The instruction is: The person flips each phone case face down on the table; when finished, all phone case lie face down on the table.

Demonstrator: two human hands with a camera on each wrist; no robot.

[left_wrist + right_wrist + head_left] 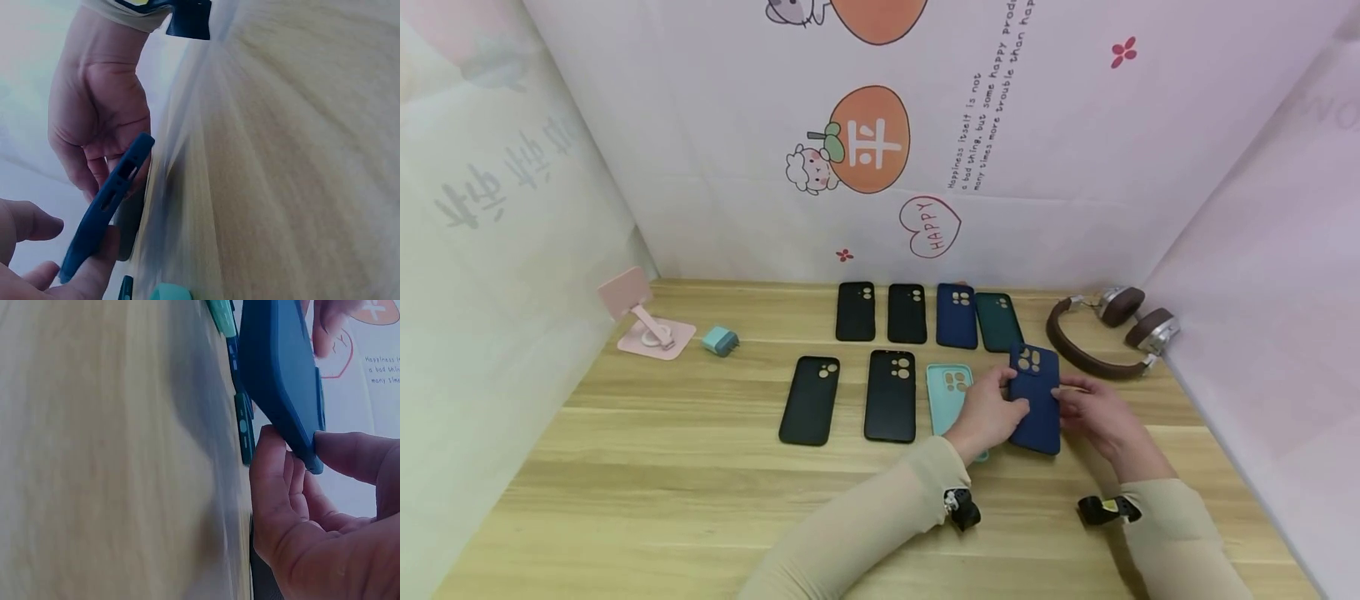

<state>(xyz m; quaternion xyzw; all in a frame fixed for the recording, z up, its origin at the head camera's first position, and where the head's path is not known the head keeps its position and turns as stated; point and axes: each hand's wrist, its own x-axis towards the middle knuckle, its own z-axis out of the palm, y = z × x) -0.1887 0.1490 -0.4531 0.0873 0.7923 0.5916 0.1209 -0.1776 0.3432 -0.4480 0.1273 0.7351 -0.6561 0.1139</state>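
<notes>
A dark blue phone case (1037,425) with camera cutouts is held raised and tilted over the wooden table. My left hand (988,412) holds its left side, with the thumb over the face; in the left wrist view a finger lies behind the case (103,209). On the right edge, my right hand (1093,412) pinches a lower part, thumb in front and fingers behind, as the right wrist view shows. Partly under my left hand lies a mint phone case (946,400). A dark green phone case (998,321) lies just beyond the held one.
Black phone cases (891,408) and another blue phone case (957,321) lie in two rows. Brown headphones (1086,358) sit at the right near the wall. At the left are a pink phone stand (658,337) and a blue charger plug (721,340).
</notes>
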